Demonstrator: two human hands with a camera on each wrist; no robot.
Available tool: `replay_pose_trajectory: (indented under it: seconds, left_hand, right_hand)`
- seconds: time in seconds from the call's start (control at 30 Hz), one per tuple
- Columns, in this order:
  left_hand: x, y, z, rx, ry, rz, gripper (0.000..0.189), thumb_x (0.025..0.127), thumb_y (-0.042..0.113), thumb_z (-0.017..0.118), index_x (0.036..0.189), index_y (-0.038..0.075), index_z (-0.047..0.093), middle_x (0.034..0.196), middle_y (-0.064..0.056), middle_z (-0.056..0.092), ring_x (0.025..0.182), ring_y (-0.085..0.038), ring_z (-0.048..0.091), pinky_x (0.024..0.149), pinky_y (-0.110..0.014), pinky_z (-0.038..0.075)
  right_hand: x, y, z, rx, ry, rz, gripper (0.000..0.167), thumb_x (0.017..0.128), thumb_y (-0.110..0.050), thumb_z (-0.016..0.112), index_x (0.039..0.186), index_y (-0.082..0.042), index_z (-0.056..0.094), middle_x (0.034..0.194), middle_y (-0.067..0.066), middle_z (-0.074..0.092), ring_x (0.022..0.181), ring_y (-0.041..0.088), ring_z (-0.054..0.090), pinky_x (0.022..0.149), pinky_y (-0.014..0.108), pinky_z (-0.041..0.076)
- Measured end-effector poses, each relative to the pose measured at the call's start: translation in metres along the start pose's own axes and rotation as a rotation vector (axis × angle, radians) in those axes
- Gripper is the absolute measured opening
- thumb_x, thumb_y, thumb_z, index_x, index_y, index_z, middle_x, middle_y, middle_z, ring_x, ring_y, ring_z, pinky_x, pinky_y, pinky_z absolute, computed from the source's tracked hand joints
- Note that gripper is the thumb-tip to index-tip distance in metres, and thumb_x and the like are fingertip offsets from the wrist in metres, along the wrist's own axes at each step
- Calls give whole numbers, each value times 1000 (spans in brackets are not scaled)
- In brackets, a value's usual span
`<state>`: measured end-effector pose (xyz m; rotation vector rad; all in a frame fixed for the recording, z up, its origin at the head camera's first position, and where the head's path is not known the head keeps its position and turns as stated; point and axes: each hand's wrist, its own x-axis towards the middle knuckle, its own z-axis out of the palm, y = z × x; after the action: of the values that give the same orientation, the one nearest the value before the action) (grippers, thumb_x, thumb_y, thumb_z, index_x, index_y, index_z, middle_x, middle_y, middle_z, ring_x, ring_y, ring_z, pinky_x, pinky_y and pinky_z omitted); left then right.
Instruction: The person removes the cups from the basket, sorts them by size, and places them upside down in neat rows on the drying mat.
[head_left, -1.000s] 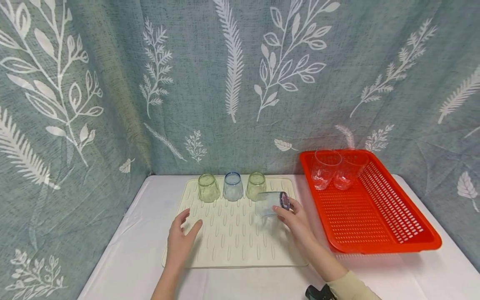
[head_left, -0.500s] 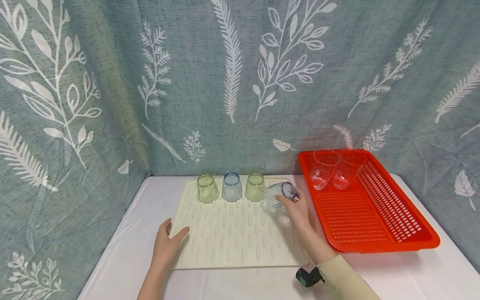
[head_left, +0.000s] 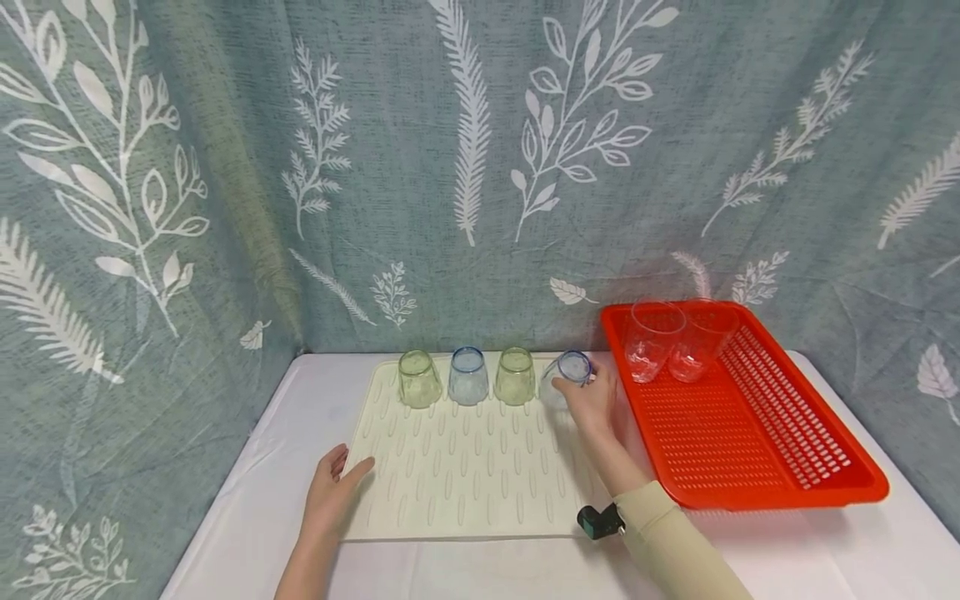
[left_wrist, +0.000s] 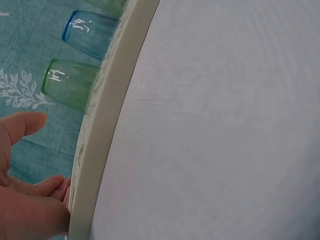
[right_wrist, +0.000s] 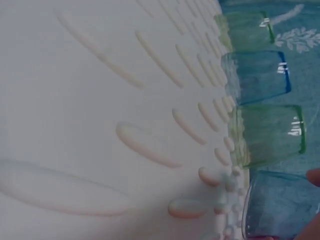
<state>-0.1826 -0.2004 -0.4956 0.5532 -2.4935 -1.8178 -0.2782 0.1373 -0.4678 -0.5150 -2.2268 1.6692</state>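
Note:
In the head view my right hand [head_left: 592,402] grips a blue-tinted glass tumbler [head_left: 553,387] at the back right of the cream ribbed mat [head_left: 457,500]. The tumbler leans a little, its dark blue ring uppermost and its lower end close over the mat. Beside it, in a row along the back, stand a green tumbler [head_left: 515,383], a blue tumbler [head_left: 468,383] and another green tumbler [head_left: 420,385], narrow ends up. My left hand [head_left: 328,492] holds nothing, thumb and fingers spread apart at the mat's left edge. Its fingertips [left_wrist: 52,186] overlap that edge in the left wrist view.
A red perforated plastic basket [head_left: 720,492] stands to the right of the mat, with two clear tall glasses [head_left: 651,346] at its back left. White cloth covers the table [head_left: 255,500]. A patterned teal curtain [head_left: 420,167] hangs behind and at both sides.
My right hand has carried the blue tumbler back and right, turning it from lying sideways to nearly upright beside the green one. My left hand has drawn back to the left.

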Motion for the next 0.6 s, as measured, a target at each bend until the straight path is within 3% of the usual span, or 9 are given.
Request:
replay_pose_trajectory:
  seconds: [0.27,0.6]
  left_hand:
    - [1,-2,1,2,5,13,81,95,24,60,151,-9,12,149,-33,25,137,-46,26,112,-55,24]
    - [2,-4,0,9,9,10,80,95,24,59,151,-10,14,149,-33,26,137,-46,27,113,-54,24]
  right_hand:
    - [9,4,8,-101,32,-95,62,72,-10,78,128,4,54,126,28,48,119,41,42,102,50,33]
    - [10,6,12,-129,9,-76,62,74,-12,77,130,2,53,127,27,46,120,42,41,102,51,34]
